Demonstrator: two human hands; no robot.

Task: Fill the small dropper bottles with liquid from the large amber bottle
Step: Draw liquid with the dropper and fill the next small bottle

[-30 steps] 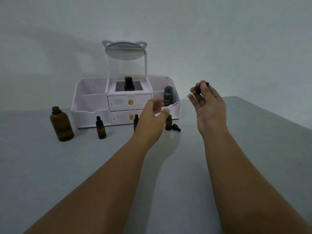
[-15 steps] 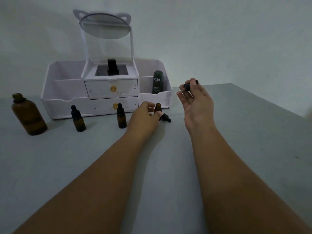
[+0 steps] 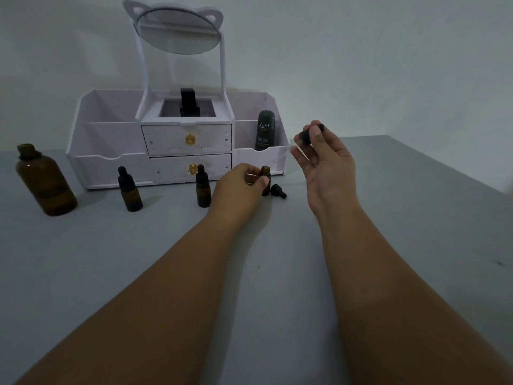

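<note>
The large amber bottle [image 3: 44, 182] stands uncapped at the far left of the table. Two capped small dropper bottles [image 3: 130, 190] [image 3: 202, 187] stand in front of the organizer. My left hand [image 3: 238, 187] grips a third small bottle [image 3: 265, 176], which is uncapped and upright on the table. My right hand [image 3: 324, 159] is raised to its right and pinches a dropper's black bulb [image 3: 308, 134]. The dropper's clear glass tube [image 3: 280, 158] slants down toward the open bottle's neck. A loose black dropper cap [image 3: 278, 190] lies just right of that bottle.
A white cosmetic organizer [image 3: 111, 140] with two drawers and a round mirror [image 3: 177, 31] stands at the back. A dark green Kahf tube [image 3: 265, 130] sits in its right compartment and a black item [image 3: 188, 102] in the top tray. The table's right edge [image 3: 444, 168] runs diagonally.
My left hand has come down from mid-air and closed on the uncapped small bottle on the table. My right hand keeps holding the dropper. The camera has tilted down and right.
</note>
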